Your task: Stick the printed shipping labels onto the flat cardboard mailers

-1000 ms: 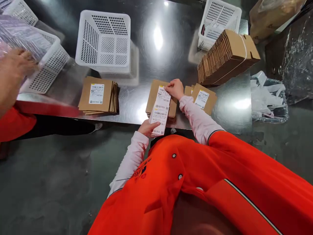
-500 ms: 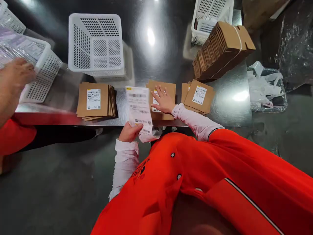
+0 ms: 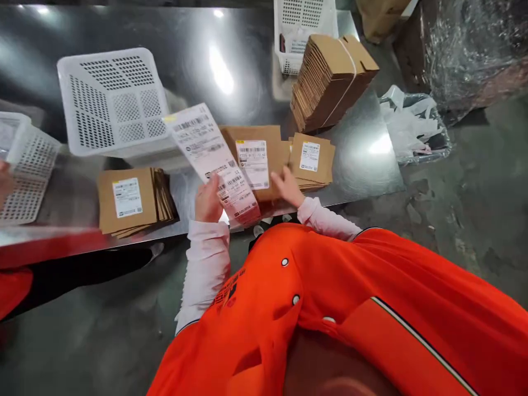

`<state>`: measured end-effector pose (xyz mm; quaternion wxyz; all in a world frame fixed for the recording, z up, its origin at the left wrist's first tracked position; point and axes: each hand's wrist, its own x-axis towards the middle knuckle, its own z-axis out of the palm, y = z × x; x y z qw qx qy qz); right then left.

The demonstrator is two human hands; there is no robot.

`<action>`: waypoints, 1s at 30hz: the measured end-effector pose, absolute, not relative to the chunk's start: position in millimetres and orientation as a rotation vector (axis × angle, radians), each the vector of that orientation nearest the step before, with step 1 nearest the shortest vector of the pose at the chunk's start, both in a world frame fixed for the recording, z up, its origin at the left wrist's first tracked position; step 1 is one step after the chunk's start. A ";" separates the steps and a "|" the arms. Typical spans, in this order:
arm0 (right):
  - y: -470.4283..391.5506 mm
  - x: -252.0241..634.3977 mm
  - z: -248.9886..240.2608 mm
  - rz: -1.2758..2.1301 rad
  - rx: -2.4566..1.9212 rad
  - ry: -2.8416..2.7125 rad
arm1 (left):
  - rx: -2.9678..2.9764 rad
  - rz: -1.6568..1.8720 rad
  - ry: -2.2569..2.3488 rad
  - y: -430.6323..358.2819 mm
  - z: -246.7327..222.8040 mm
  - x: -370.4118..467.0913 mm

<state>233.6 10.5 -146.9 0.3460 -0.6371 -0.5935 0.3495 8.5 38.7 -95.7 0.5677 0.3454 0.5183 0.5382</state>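
In my left hand (image 3: 208,201) is a strip of printed shipping labels (image 3: 202,146), pinched near its middle and slanting over the table edge. Directly to its right, a flat cardboard mailer (image 3: 272,133) with a white shipping label (image 3: 252,164) lies on other cardboard. My right hand (image 3: 290,190) is at the mailer's lower right side, fingers bent and apart, slightly blurred; whether it grips the edge is unclear. Beyond that hand sits a small pile of labelled mailers (image 3: 325,159). Another labelled stack (image 3: 107,198) lies to the left.
A white plastic basket (image 3: 88,144) stands back left on the metal table (image 3: 243,71). Strapped flat cardboard (image 3: 325,77) and another basket (image 3: 284,63) are at back right. A bin of white scraps (image 3: 412,126) sits past the table's end. A co-worker's hand (image 3: 5,184) shows far left.
My right hand has lifted off the mailer's label and shifted to its right side, uncovering the label. The label strip now tilts leftward. The camera view has turned and shifted right.
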 end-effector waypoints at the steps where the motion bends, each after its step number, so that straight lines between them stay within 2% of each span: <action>1: 12.4 252.1 -142.4 0.890 -1.605 -1.437 | 0.788 1.281 1.155 34.2 -85.6 9.2; 5: 19.5 335.5 -123.6 0.750 -1.838 -1.200 | 0.801 1.301 1.071 14.1 -63.3 10.3; 8: 18.9 348.9 -109.1 0.617 -2.111 -1.248 | 0.816 1.295 1.137 -6.9 -69.7 13.1; 10: 12.4 320.7 -100.3 0.807 -1.949 -1.467 | 0.859 1.192 1.198 -20.6 -77.6 18.0; 13: -6.2 252.6 -94.1 1.322 -1.344 -1.568 | 0.997 0.932 1.195 -32.2 -84.2 27.4; 15: -19.4 216.5 -94.6 1.466 -1.145 -1.461 | 1.028 0.985 1.175 -32.0 -86.0 31.1; 17: -26.5 199.1 -94.8 1.530 -1.134 -1.491 | 0.946 1.197 1.224 -28.4 -89.8 31.4; 19: -23.5 197.1 -90.6 1.499 -1.201 -1.586 | 0.842 1.298 1.294 -25.8 -97.2 30.0; 24: 0.8 206.9 -65.0 1.206 -1.332 -1.737 | 0.843 1.262 1.420 -31.8 -117.9 38.3; 27: 5.4 207.2 -61.5 1.209 -1.414 -1.792 | 0.775 1.297 1.522 -36.6 -122.3 45.7; 30: 20.7 205.7 -73.9 1.243 -1.492 -1.758 | 0.758 1.120 1.432 -39.0 -123.0 41.0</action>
